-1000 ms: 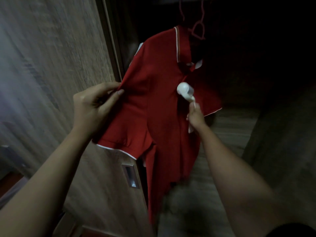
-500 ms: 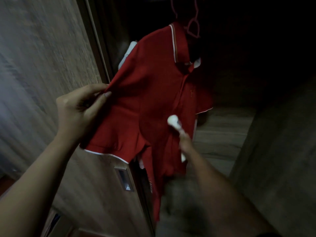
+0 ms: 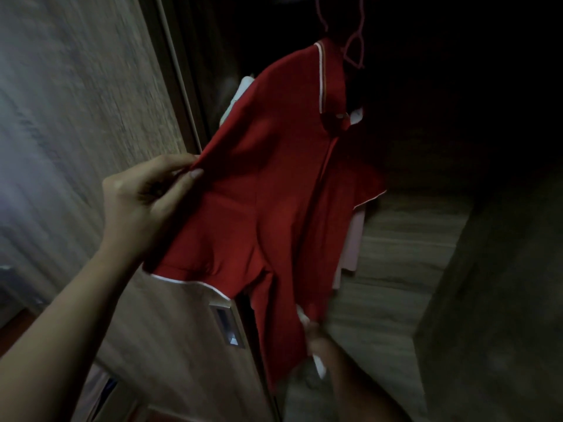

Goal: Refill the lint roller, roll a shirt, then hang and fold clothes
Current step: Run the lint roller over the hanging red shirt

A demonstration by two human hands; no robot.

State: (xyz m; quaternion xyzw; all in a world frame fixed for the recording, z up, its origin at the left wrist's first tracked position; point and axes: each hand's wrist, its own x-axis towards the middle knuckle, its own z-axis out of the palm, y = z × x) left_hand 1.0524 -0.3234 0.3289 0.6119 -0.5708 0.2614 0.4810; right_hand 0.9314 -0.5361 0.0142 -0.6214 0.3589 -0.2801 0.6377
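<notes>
A red polo shirt [image 3: 274,190] with white trim hangs on a red hanger [image 3: 355,53] inside a dark wardrobe. My left hand [image 3: 146,205] pinches the shoulder seam of its left sleeve and holds the cloth stretched out. My right hand [image 3: 320,339], blurred, grips the white lint roller [image 3: 304,318] low on the shirt's front near the hem. Only the roller's head and the tip of its handle show.
A wooden wardrobe door [image 3: 91,117] with a recessed metal handle [image 3: 228,327] stands at the left. Pale garments [image 3: 353,242] hang behind the shirt. Wooden wardrobe panels [image 3: 396,269] lie at the right, and the upper right is dark.
My right hand has drawn the lint roller down the shirt's front from the collar to near the hem. My left hand keeps its pinch on the sleeve.
</notes>
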